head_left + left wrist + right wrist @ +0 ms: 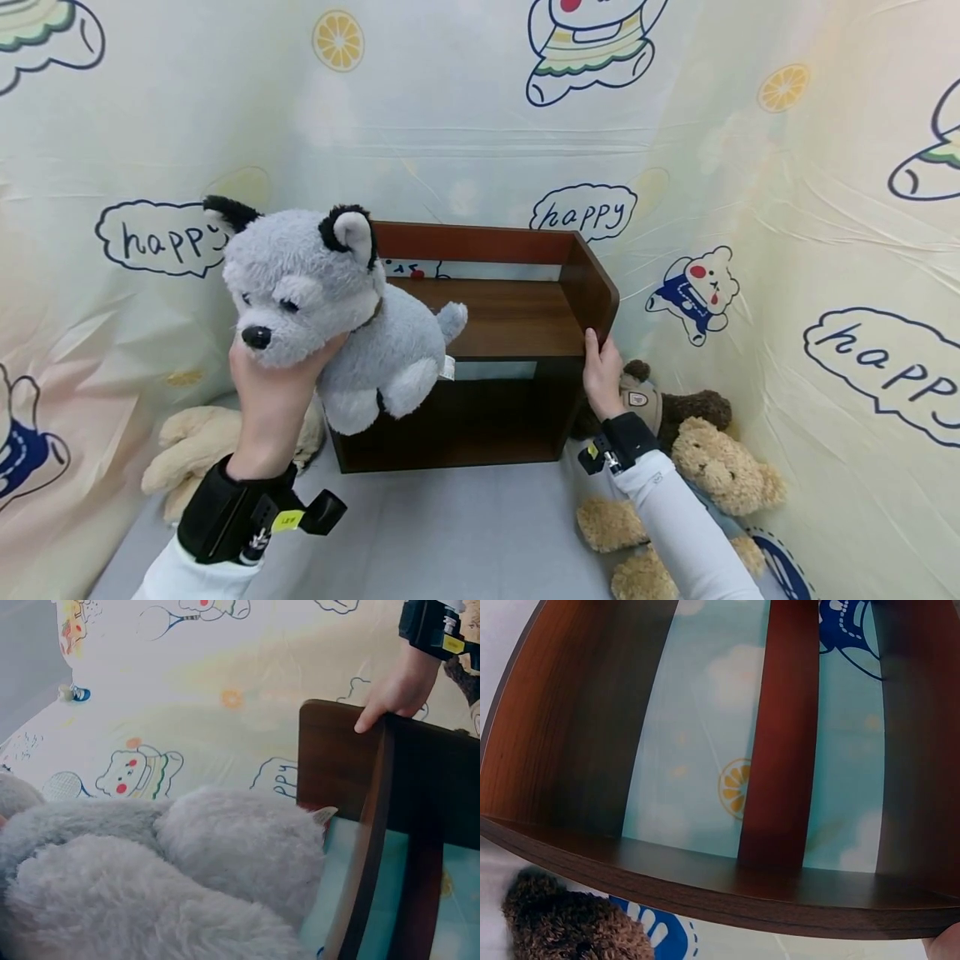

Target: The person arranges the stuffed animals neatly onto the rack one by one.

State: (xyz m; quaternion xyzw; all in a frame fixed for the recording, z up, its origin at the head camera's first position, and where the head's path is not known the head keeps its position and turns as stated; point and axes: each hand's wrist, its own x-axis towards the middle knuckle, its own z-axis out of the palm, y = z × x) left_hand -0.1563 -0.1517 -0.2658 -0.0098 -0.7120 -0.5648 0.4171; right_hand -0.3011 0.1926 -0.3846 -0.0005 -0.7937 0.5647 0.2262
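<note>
The fluffy grey-and-white toy husky dog w/ black ears (pixel 330 308) is held up in the air, just in front of the upper level of the small dark brown wooden shelf (pixel 510 321), at its left end. It is cupped from below by the left hand (pixel 273 379), fingers curled under the chin & chest. The shelf's right side wall is gripped at the front edge by the right hand (pixel 602 375), so the shelf is kept from sliding.

To do it well, the dog should prob. be lifted clear of the board edge first, then set down w/ its feet flat on the upper board. The tail end (pixel 452 319) is already over the board.

A cream soft toy (pixel 197 446) lies on the grey tabletop (pixel 465 533) to the left; brown teddy bears (pixel 705 467) lie to the right.
</note>
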